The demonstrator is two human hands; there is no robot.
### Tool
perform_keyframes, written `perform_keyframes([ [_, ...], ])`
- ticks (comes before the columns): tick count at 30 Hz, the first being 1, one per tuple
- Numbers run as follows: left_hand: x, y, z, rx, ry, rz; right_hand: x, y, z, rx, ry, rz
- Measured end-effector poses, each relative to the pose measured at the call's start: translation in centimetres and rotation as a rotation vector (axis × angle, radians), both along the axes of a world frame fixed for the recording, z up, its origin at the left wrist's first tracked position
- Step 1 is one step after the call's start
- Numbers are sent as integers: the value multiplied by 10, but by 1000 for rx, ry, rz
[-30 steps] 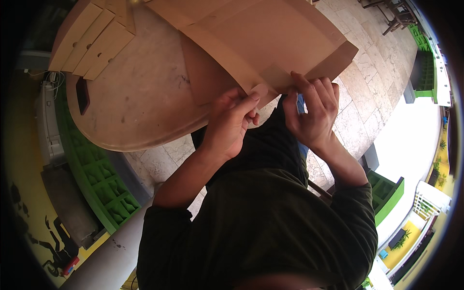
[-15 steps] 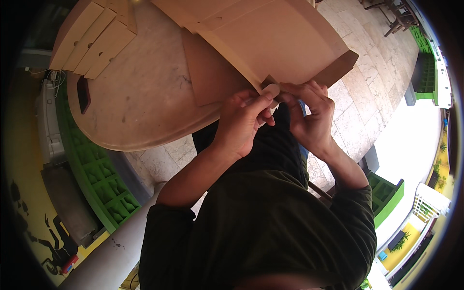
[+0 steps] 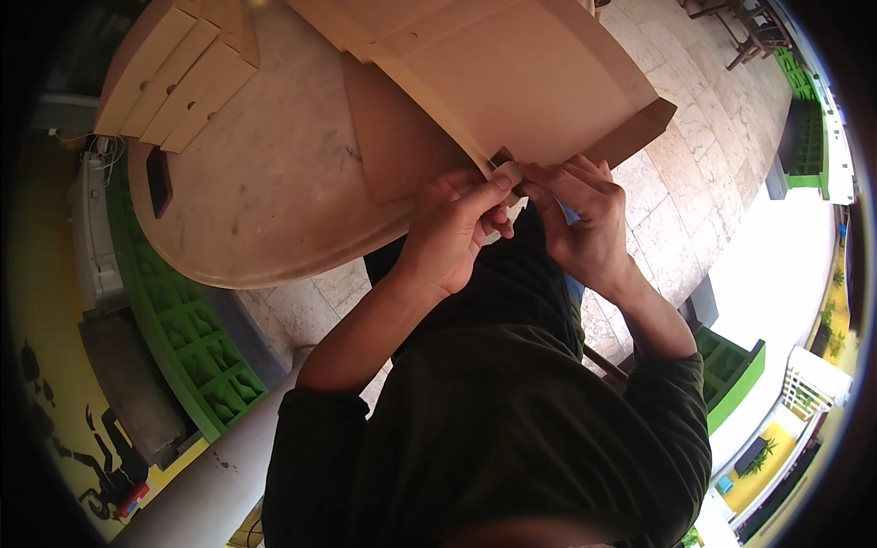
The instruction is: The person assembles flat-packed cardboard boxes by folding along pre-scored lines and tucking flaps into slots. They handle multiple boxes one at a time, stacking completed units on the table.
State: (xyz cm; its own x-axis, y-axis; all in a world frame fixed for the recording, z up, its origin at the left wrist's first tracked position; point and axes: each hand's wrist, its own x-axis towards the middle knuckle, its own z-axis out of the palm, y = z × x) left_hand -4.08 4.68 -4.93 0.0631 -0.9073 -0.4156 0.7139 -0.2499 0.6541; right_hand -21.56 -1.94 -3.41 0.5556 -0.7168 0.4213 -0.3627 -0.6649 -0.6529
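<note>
A large brown cardboard box (image 3: pixel 539 82), partly unfolded, lies over the table's edge with its near corner toward me. My left hand (image 3: pixel 446 233) is closed at that corner, its thumb and fingers pinching a small pale rounded cardboard tab (image 3: pixel 509 172). From the other side my right hand (image 3: pixel 589 219) pinches the box's corner flap, fingertips bent over the edge. Both sets of fingertips nearly meet, and the fold between them is mostly hidden. Beneath the box rests a flat brown cardboard sheet (image 3: pixel 388 132).
On the rounded stone-look table (image 3: pixel 265 196), several folded cardboard boxes (image 3: pixel 187 82) stand at the far left. A dark phone (image 3: pixel 158 183) lies close to the left rim. Green lattice panels (image 3: pixel 206 352) flank the tiled floor (image 3: pixel 671 196), and a wooden chair (image 3: pixel 758 36) stands far right.
Both hands have shifted slightly left at the box corner. The pale tab has tilted in toward the corner, and less of it shows between the fingertips.
</note>
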Motion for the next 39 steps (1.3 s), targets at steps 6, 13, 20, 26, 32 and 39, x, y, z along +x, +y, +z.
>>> perform_keyframes([
  [6,3,-2,-1,-11,-56,-16,3,-5,1,2,-56,46],
  [13,6,2,-5,38,-31,6,3,-6,2,47,22,120],
  [20,2,1,-13,-4,-24,-25,8,-19,8,238,-82,145],
  [26,10,-7,-12,-11,-192,-118,13,-74,23,611,233,328],
  [32,20,-18,13,-725,-1614,150,31,-95,24,1000,217,278],
  [39,46,-37,35,-1071,-1876,-303,34,-104,16,1122,206,353],
])
